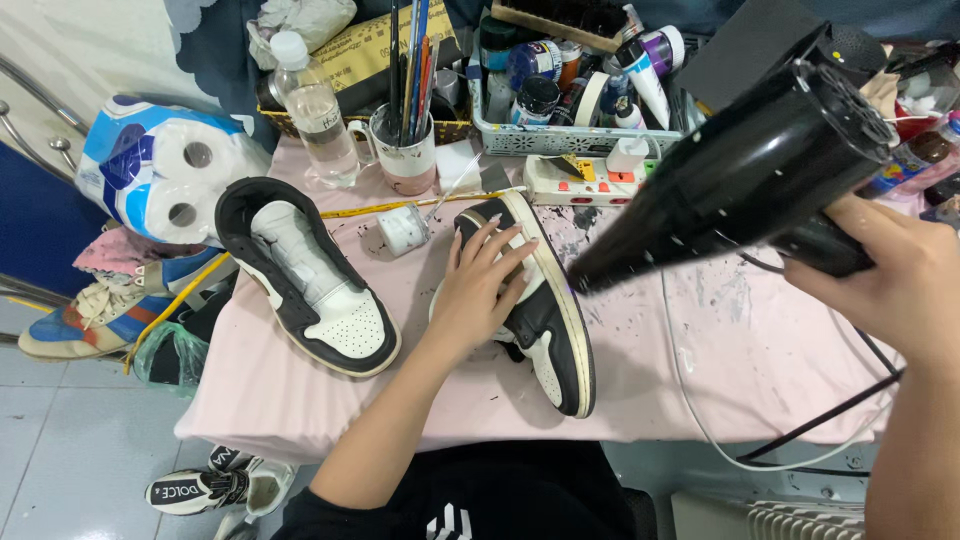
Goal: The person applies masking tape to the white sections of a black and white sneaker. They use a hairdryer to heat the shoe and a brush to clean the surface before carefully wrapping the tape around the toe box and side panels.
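my right hand [880, 265] is wrapped round the handle of the black hair dryer [740, 170]; it looks rigid, bulky and nose-heavy. my left hand [480, 290] lies flat, fingers spread, pinning the black-and-white sneaker [548, 320] on its side on the pink counter [760, 350]; its upper looks soft, so best held by the stiff sole.

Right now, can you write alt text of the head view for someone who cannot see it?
The left hand presses a black-and-white sneaker lying on its side on a pink-covered table, while the right hand aims a black hair dryer at it. A matching sneaker sits upright to the left; paints and brushes crowd the back.
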